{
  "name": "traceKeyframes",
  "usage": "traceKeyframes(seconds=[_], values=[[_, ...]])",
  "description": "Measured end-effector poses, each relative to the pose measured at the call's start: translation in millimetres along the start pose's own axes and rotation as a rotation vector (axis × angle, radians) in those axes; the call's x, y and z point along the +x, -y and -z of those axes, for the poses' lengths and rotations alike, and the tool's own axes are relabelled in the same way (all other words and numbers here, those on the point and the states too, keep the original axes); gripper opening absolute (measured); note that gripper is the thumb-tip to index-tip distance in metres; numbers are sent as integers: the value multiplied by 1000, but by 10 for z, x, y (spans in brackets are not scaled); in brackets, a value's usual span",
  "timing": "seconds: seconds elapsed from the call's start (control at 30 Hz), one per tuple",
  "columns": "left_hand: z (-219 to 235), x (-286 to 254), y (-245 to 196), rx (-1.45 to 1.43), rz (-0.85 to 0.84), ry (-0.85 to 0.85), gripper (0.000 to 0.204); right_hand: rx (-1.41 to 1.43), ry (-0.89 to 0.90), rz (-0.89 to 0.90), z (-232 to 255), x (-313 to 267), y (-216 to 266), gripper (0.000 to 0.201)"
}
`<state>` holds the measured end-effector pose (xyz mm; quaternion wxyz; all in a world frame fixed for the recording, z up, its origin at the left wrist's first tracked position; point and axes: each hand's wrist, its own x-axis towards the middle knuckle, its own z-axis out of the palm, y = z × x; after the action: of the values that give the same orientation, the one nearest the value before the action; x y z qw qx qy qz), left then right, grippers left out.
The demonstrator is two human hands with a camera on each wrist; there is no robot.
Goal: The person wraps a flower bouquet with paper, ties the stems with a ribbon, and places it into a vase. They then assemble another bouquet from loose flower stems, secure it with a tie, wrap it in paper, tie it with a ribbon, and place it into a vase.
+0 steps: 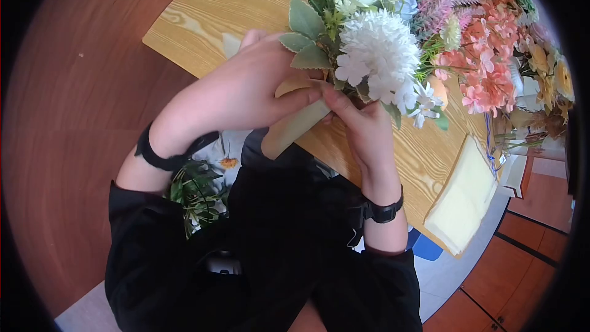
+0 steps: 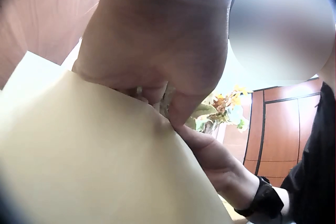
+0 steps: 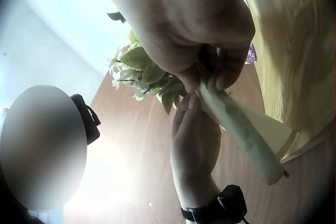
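Note:
A bouquet with a large white bloom (image 1: 381, 52) and green leaves (image 1: 305, 19) is held upright over the table. Pale paper (image 1: 295, 128) wraps its stems, forming a narrow roll (image 3: 241, 134) in the right wrist view and a broad sheet (image 2: 105, 150) in the left wrist view. My left hand (image 1: 246, 89) (image 2: 157, 35) pinches the paper just under the flowers, its fingers mostly hidden behind. Thumb to thumb with it, my right hand (image 1: 370, 135) (image 3: 184, 19) grips the wrapped stems from the other side.
Coral flowers (image 1: 485, 55) and other blooms crowd the wooden table's (image 1: 196, 21) far right. A cream folded pad (image 1: 462, 197) lies at its right edge. Greenery (image 1: 200, 190) is below my left forearm, with a blue object (image 1: 425, 246) under the table.

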<state>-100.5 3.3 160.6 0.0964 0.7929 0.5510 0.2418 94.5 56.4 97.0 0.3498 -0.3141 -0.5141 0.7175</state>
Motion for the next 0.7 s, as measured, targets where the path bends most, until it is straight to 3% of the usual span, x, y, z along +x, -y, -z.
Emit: traceKeyframes(seconds=[0.1, 0.2, 0.27, 0.4, 0.47, 0.57, 0.7], values=[[10, 77, 104, -31, 49, 60, 29, -39, 12, -37, 5, -21, -35, 21], [-43, 123, 221, -239, -22, 170, 31, -93, 23, -45, 30, -13, -96, 19], [-5, 156, 177, -275, 132, 301, 40, -114, 34, -43, 39, 0, -115, 18], [-5, 141, 74, -217, 124, 247, 40, -81, 27, -26, 35, 41, -143, 17], [-17, 138, 22, -181, 186, 77, 39, -41, -8, -35, 27, 75, -141, 17], [-9, 145, -59, -186, 330, 111, 37, 60, 0, -9, 9, 103, -115, 18], [-59, 127, 21, -298, 336, 109, 34, 73, 6, -14, 2, 119, -101, 18]])
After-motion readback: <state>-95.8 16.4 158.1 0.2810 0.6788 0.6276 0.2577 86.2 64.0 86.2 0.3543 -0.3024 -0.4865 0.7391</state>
